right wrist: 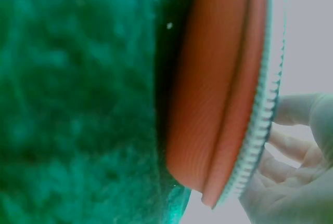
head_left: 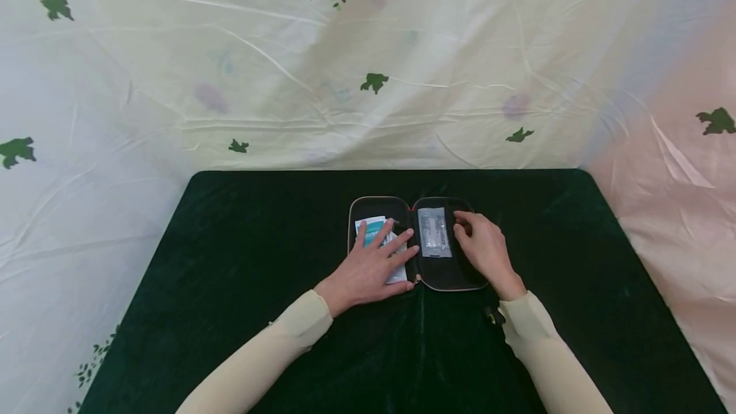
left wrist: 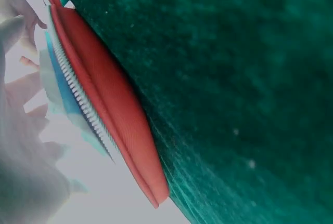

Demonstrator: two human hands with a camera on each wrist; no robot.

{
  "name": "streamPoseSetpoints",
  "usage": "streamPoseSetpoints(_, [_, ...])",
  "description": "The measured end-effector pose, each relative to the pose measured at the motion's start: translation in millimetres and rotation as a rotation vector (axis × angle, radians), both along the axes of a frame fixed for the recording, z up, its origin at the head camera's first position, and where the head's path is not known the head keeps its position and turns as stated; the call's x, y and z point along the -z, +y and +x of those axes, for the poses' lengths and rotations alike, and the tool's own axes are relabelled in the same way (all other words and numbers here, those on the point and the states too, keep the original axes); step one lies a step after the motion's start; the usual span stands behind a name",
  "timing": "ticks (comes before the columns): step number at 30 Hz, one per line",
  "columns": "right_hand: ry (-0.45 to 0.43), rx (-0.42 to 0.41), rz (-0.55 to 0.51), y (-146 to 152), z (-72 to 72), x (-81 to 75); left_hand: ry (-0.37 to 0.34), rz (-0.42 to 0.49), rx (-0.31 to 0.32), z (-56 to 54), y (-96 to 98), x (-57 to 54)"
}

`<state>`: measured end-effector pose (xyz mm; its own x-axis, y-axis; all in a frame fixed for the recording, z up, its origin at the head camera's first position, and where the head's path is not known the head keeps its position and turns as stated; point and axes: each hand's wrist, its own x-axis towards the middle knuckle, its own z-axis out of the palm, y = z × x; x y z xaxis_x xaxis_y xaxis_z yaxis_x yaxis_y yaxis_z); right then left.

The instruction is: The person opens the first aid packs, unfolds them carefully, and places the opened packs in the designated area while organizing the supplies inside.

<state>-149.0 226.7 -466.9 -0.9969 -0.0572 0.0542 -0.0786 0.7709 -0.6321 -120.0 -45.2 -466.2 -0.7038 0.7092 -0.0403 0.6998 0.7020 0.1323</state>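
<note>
A zippered case [head_left: 451,276] lies unfolded on the table, black inside; its outside looks red in both wrist views. My left hand [head_left: 370,273] rests with spread fingers over the left half, on white-and-blue packets [head_left: 374,225] that it partly covers. In the right half lies a clear-and-silver sealed packet [head_left: 434,232], its contents too small to tell. Beside that packet, my right hand [head_left: 485,248] has its thumb and forefinger loosely bent over the right side of the case. No object shows between those fingers. In the right wrist view, the right fingers [right wrist: 291,146] are behind the toothed zipper edge [right wrist: 260,120].
A dark green velvety cloth [head_left: 241,260] covers the table. Behind and beside it hangs pale fabric [head_left: 437,126] with green bird and leaf prints. A small dark item [head_left: 493,316] lies by the right sleeve.
</note>
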Motion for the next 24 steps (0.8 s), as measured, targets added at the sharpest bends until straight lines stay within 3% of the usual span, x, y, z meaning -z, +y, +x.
streamPoseSetpoints(7, [0.073, -0.017, -0.039, -11.4, 12.6, -4.2, 0.023, 0.132, -0.083, 5.7, -19.5, -7.3])
streamPoseSetpoints(13, [0.117, -0.066, -0.084, -26.3, 21.1, -10.6, 0.038, 0.237, -0.181, 12.0, -42.1, -7.1])
streamPoseSetpoints(24, [0.128, -0.158, -0.125, -56.7, 32.8, -16.3, -0.048, 0.218, -0.334, 19.7, -71.6, 1.7])
